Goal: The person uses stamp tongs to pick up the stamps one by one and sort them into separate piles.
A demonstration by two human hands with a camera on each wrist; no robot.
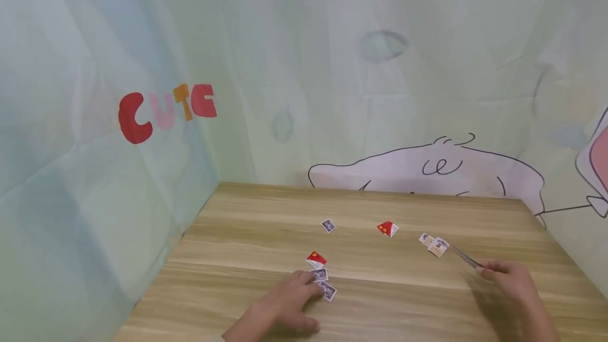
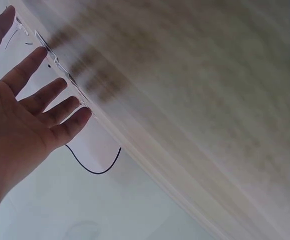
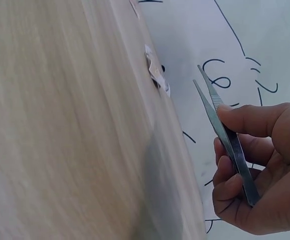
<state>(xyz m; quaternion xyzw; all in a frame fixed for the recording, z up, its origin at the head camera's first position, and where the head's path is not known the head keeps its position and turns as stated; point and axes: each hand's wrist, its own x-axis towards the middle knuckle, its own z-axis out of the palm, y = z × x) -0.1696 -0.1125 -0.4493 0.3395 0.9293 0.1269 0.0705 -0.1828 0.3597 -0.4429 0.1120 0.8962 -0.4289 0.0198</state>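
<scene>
My right hand pinches a pair of metal tweezers between thumb and fingers. In the right wrist view the tips of the tweezers stand apart with nothing between them. Just left of those tips lie two overlapping beige stamp-like papers. My left hand is over the near table, fingers spread, with fingertips at two small grey-blue picture stamps; whether they touch, I cannot tell. A red-and-white stamp-like piece lies just beyond those fingers.
Farther back on the wooden table lie another grey-blue stamp and another red-and-white piece. A pale printed cloth hangs at the table's back and left edges, with more at the right.
</scene>
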